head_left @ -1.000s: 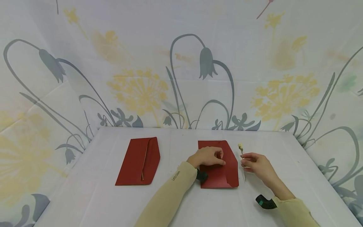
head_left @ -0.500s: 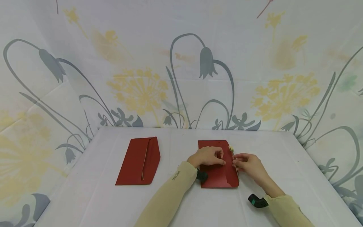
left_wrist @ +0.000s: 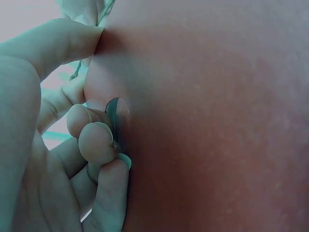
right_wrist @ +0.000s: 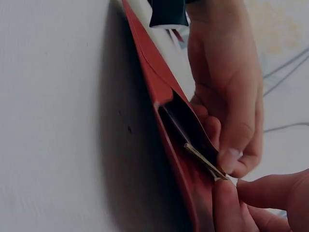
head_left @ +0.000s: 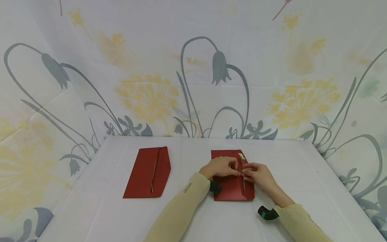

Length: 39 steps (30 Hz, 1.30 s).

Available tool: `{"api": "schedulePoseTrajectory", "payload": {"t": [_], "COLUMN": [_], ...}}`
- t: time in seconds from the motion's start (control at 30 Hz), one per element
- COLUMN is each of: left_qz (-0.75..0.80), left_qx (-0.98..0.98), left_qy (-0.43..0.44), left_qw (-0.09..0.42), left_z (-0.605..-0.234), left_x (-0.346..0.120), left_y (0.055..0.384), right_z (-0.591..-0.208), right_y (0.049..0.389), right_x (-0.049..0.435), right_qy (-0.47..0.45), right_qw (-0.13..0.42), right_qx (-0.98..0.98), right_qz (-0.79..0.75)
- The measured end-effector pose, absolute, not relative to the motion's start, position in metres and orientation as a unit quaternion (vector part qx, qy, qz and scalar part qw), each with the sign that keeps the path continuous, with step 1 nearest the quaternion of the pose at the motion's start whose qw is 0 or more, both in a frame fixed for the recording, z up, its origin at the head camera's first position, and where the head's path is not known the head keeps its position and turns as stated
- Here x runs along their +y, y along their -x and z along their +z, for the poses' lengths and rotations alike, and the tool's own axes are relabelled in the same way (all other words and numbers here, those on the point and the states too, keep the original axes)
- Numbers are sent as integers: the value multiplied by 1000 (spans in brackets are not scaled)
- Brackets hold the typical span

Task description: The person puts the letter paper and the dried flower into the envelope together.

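Observation:
My left hand (head_left: 222,167) lies over a red envelope (head_left: 226,190) and pinches the edge of its upper panel between thumb and fingers. Seen from the right wrist, that panel is lifted and the dark pocket (right_wrist: 186,118) gapes. My right hand (head_left: 262,175) pinches the thin stem of a small dried flower (head_left: 242,156) with a pale yellow head. The flower is held over the envelope's flap side, head toward the far edge. In the right wrist view the cut stem end (right_wrist: 203,157) overlaps the pocket mouth. Both hands' fingertips are close together there.
A second red envelope (head_left: 140,174) lies to the left, its flap toward the right and a thin tan strip along its opening. White cloth covers the table (head_left: 105,215). A flower-printed curtain (head_left: 145,67) hangs behind. Dark wrist cameras (head_left: 267,213) stick out near both sleeves.
My right hand has carried the dried flower leftward, from beside the envelope to over its flap and pocket opening. My left hand has stayed at the panel edge.

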<state>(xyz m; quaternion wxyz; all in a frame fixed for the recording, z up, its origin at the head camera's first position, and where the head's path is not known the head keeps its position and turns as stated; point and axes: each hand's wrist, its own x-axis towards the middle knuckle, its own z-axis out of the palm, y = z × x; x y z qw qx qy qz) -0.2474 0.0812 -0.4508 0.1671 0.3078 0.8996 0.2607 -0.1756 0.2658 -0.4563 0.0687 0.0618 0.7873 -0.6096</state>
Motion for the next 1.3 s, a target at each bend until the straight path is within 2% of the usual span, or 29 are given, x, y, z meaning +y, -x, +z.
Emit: {"api": "schedulePoseTrajectory", "payload": {"t": [0.4,0.77,1.3], "left_qz": [270,309,339], "left_qx": [892,874,865], "left_qy": [-328,-350,-344], "left_qw": [154,133,135], "left_z": [-450,-448,-442], "left_x": [79,75,71], "left_y": [246,249,248], "right_z": [-462,-467,-466], "right_y": [176,179,179], "right_x": [248,249,249], "right_qy": [-99,-91,-80], "right_qw": [54,43,31], "right_qx": [777,816,822], "right_qz": [-620,-570,-562]}}
